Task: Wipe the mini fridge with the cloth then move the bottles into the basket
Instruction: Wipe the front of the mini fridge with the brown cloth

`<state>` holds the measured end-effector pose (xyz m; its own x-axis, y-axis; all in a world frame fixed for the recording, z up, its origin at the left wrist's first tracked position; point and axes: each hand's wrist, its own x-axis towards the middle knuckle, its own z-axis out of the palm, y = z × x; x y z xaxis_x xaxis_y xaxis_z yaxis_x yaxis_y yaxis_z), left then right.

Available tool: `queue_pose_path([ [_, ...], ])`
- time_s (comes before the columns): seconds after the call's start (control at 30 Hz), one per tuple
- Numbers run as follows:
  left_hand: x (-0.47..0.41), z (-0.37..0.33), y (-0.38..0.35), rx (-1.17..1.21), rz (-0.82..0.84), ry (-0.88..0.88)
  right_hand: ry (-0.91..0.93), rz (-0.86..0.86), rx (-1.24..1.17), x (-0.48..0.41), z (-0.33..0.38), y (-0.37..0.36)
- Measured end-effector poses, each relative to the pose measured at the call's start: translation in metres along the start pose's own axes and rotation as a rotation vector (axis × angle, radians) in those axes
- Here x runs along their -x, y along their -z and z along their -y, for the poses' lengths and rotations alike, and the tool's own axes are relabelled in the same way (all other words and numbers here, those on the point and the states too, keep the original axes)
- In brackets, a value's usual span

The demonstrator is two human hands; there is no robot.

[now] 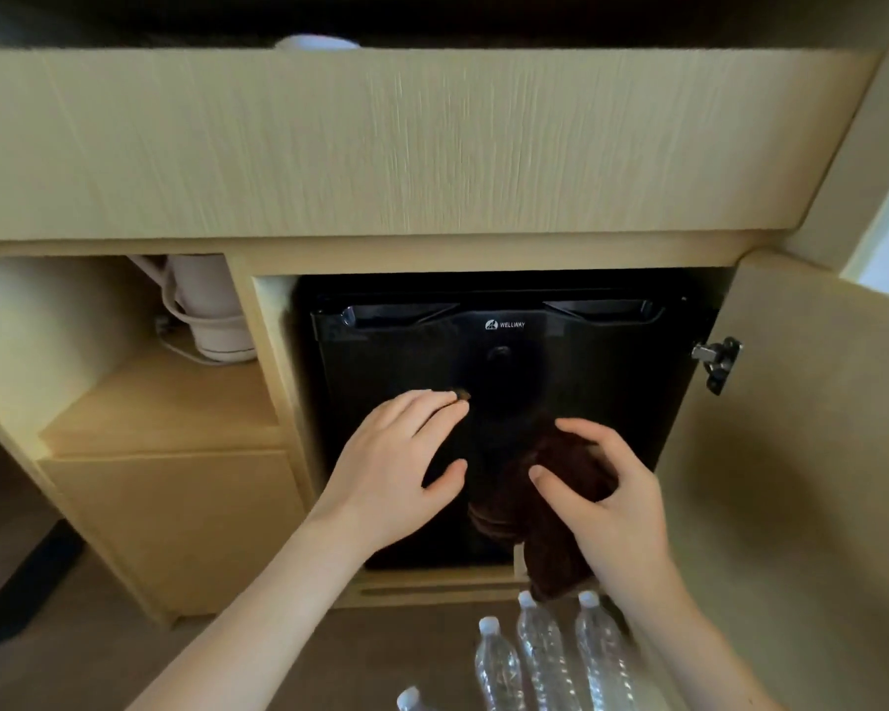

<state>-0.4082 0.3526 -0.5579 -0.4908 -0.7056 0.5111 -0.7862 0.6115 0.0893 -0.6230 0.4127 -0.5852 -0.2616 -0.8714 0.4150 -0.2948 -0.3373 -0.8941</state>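
At the mini fridge (612,372) front, right hand (617,510) grips the cloth (535,531), likely soft and limp; bunch it centrally; left hand (396,454) spread, empty

Bottles (545,654) partly beyond the lower edge

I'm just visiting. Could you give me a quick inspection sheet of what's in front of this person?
Surface: black mini fridge, door closed.
Job's things: brown cloth against the fridge; four water bottles on the floor; no basket seen.
Clutter: white kettle on the left shelf.
Hands: left hand flat on the fridge; right hand grips the cloth.
Cables: kettle cord beside it.
Surroundings: wooden cabinet, door open at right.
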Motion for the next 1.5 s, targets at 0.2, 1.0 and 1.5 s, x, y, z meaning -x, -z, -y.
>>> queue_pose_path([
  [0.2, -0.045, 0.023, 0.001, -0.097, -0.212, -0.044, 0.183, -0.069, 0.030, -0.058, 0.010, -0.001],
  [1.0, -0.048, 0.085, -0.056, -0.286, -0.481, -0.077, 0.410, -0.586, 0.186, -0.101, -0.062, -0.072],
  [1.5, -0.048, 0.087, -0.059, -0.308, -0.490, -0.091, 0.392, -0.717, 0.363, -0.105, -0.072, -0.063],
])
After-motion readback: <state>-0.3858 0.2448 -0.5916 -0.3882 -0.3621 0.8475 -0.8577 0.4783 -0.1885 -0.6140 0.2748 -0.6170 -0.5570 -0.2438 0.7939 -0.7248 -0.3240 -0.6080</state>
